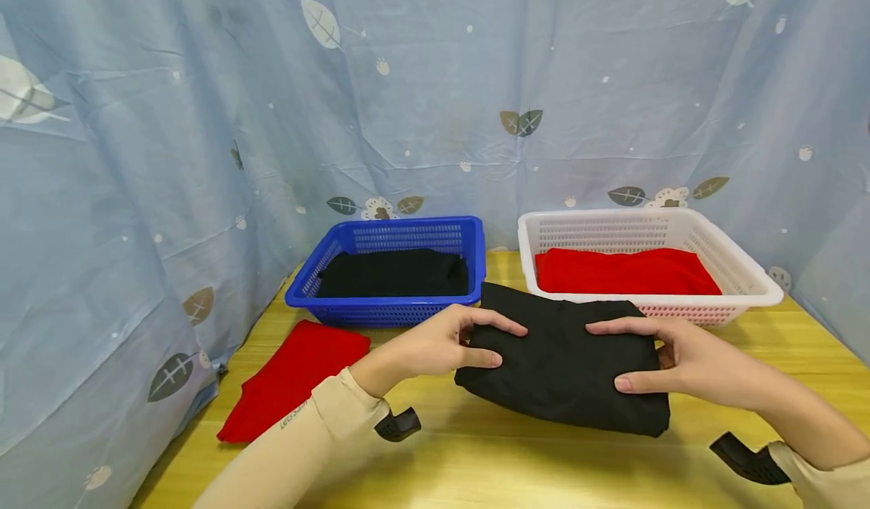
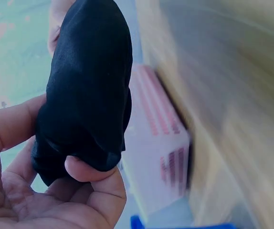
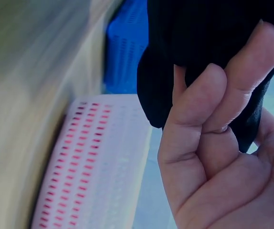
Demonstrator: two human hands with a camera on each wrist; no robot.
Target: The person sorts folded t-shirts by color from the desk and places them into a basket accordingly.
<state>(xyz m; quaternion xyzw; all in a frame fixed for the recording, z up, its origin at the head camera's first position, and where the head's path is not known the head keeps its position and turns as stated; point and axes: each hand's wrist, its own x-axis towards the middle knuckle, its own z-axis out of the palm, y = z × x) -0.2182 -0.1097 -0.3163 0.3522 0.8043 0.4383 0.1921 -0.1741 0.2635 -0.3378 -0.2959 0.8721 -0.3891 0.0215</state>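
A folded black cloth hangs above the table between both hands, overlapping the white basket's front edge in the head view. My left hand grips its left side, thumb and index finger on the near face. On the opposite side my right hand holds it the same way. In the left wrist view the other fingers curl beneath the thick folded cloth. The right wrist view shows curled fingers pressed against the black fabric.
A blue basket with black cloth stands at the back left. Right of it, a white basket contains red cloth. Folded red cloth lies on the wooden table at left. A patterned curtain hangs behind.
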